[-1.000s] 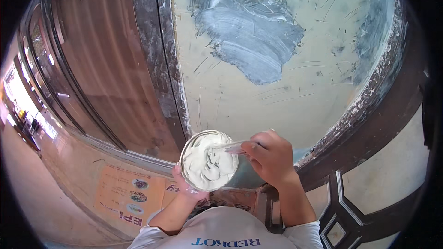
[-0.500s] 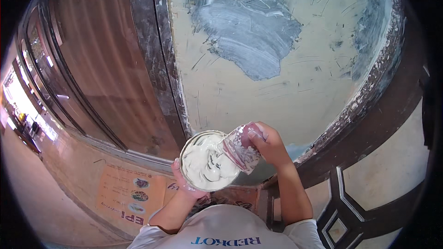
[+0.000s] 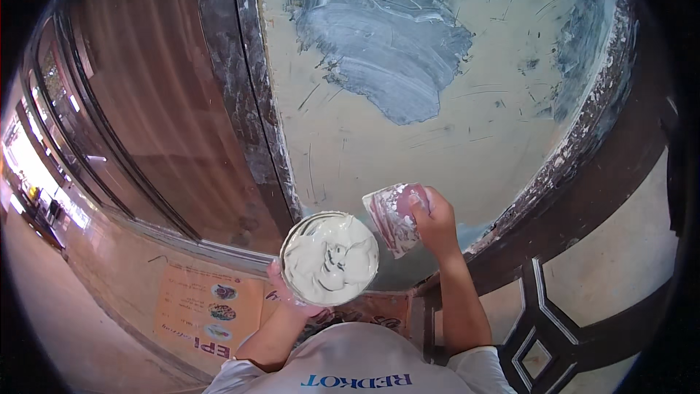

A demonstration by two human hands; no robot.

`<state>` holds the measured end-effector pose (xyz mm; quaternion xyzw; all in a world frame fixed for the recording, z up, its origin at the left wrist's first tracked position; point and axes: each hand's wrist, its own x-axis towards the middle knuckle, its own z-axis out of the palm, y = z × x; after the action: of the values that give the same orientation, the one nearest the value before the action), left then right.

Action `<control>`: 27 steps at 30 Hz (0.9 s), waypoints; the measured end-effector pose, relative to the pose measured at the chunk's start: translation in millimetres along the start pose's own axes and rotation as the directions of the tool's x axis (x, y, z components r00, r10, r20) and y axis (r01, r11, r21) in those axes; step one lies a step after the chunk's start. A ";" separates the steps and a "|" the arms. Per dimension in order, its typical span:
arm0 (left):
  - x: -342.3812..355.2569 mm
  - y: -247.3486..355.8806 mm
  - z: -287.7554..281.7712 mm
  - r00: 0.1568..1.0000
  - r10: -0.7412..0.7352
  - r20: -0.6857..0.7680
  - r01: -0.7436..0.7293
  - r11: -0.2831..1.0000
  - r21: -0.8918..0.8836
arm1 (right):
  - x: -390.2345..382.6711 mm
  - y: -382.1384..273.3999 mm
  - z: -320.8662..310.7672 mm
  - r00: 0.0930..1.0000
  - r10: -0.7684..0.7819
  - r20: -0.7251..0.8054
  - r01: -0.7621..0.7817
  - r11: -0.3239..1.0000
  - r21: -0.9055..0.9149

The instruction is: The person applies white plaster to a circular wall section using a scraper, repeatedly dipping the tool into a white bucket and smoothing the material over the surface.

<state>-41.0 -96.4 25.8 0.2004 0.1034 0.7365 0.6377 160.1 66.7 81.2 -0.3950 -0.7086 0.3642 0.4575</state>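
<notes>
Head view: at your far left stands a glossy brown panel, with an orange printed sheet lower down, and then a dark, scuffed upright strip. Your left hand grips a round tub from its lower left, thumb by the rim. The tub is low in the view, just left of the scraper and apart from it; the off-white paste inside lies in ridges and seems plentiful. Above, on the pale panel, a ragged grey patch bears sweeping whitish smears, so I judge it at least partly coated; whether that layer is finished, you cannot tell from here. Dark scratches around it look uncovered. Right of the tub, your right hand is clenched on a flat scraper, its face streaked with paste, near the panel; contact is unclear. Farther right, a second grey area runs beside a flaking dark border.
</notes>
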 end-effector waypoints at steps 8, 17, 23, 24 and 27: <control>6.1 7.2 -4.5 0.997 0.044 -0.063 -0.045 0.999 -0.009 | -5.7 -16.3 4.3 0.989 -0.008 0.150 -0.052 0.920 0.387; 10.9 18.3 -9.8 0.997 0.061 -0.036 -0.060 0.998 0.029 | -2.3 16.8 11.8 0.896 -0.020 0.444 -0.137 0.938 0.319; 14.0 16.0 -14.6 0.998 0.047 -0.039 -0.047 0.999 0.012 | 3.3 9.1 15.7 0.994 -0.046 0.102 0.029 0.987 0.157; 13.9 16.2 -15.9 0.997 0.061 -0.040 -0.061 0.998 0.015 | 0.9 3.0 12.1 0.989 -0.045 0.140 0.016 0.979 0.204; 14.8 16.8 -14.2 0.996 0.078 -0.051 -0.076 0.996 0.044 | -3.5 -22.6 7.8 0.967 -0.066 0.247 0.036 0.992 0.124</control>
<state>-63.6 -83.2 22.3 0.1981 0.1279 0.7633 0.6015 148.6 52.8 97.3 -0.2996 -0.7478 0.4406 0.3962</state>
